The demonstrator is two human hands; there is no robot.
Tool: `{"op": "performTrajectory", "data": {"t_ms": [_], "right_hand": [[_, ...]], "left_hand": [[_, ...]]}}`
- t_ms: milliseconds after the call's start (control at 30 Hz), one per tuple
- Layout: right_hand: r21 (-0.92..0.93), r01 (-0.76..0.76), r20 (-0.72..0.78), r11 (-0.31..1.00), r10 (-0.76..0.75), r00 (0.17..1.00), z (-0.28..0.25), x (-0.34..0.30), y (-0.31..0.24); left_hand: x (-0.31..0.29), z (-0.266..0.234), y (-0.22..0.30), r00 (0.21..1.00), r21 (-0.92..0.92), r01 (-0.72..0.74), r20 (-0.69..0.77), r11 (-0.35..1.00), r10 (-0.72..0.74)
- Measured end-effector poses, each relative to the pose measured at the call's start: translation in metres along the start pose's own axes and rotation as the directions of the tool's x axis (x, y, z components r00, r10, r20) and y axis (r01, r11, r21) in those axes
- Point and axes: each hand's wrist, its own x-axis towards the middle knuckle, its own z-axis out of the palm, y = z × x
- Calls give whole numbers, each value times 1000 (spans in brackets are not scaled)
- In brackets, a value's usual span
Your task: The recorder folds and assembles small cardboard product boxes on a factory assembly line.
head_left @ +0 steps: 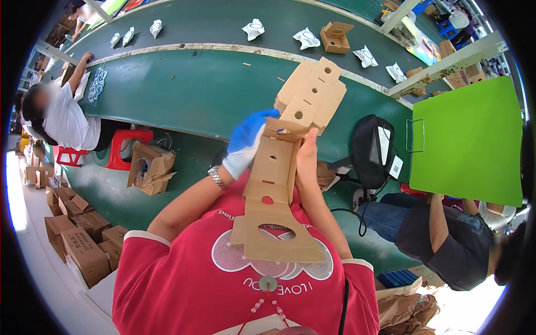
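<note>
While one open box (267,171) is clamped by left hand (245,144) and right hand (306,161), the counter (184,84) is partly covered by flat cartons (325,96), with seven white packets (253,29) spread beyond.

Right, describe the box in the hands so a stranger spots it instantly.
At the long green table, find the person in the red shirt. A gloved left hand and bare right hand hold the brown cardboard box between them. Unlike the flat cardboard sheets just beyond, it has raised walls and a flap with a big oval hole.
</note>
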Motion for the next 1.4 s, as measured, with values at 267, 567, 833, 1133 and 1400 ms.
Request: {"op": "performTrajectory", "data": {"t_ms": [267,567,833,1133,1400], "right_hand": [[-644,-127,316,755,413,854,-12,27,-51],[-822,536,550,193,18,835,23,30,-43],[-841,81,42,535,-85,996,-35,66,-78],[-452,-106,-35,886,101,994,29,-8,-69],[-546,382,252,746,-288,924,-16,-30,-50]], "left_hand": [[48,-58,45,702,482,64,600,874,-383],[73,-20,47,652,780,-516,626,355,-428],[83,-70,25,862,-478,158,494,864,116],[28,-6,19,987,-342,118,145,932,-72],[11,31,29,957,-713,285,181,640,-225]]}}
